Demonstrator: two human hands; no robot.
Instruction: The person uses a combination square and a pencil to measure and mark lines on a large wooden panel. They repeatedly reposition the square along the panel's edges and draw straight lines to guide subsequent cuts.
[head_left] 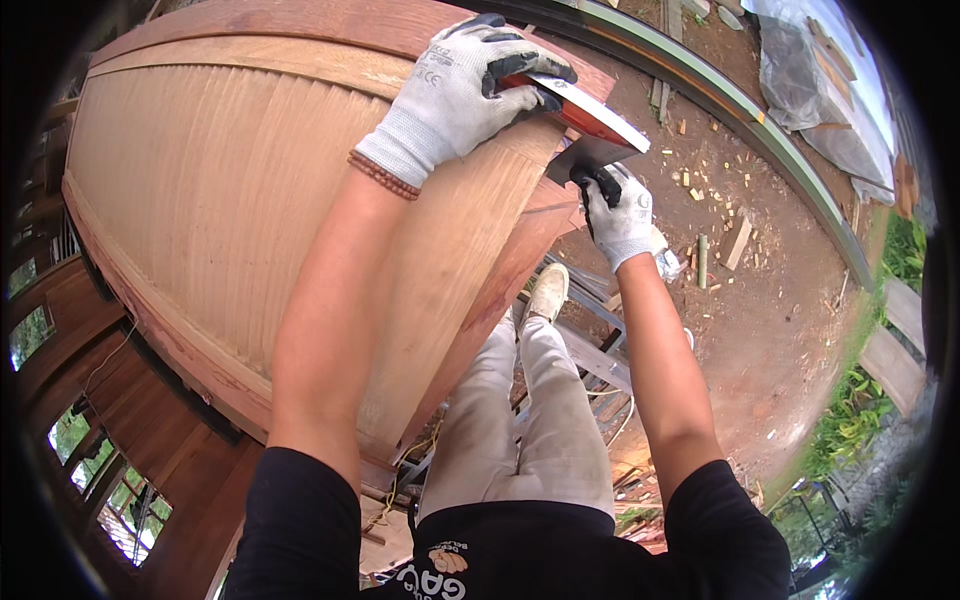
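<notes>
A red-and-white tool [598, 116] with a metal plate [594, 154] sits at the right end of a slatted wooden panel [200, 170]. The gloved left hand [470, 85] grips its body, apparently steadying it; the gloved right hand [615, 208] curls at the plate, its grip unclear. Wood scraps [739, 243] dot the ground [790, 330].

We have the panel [200, 170] on our left, our left hand [462, 85] on the hand tool [600, 115] at the panel's far right corner, our right hand [618, 208] at the blade; right of us, scraps [737, 243] lie on the ground [790, 340] (plants [855, 420] farther out), a rail [740, 106] beyond.
</notes>
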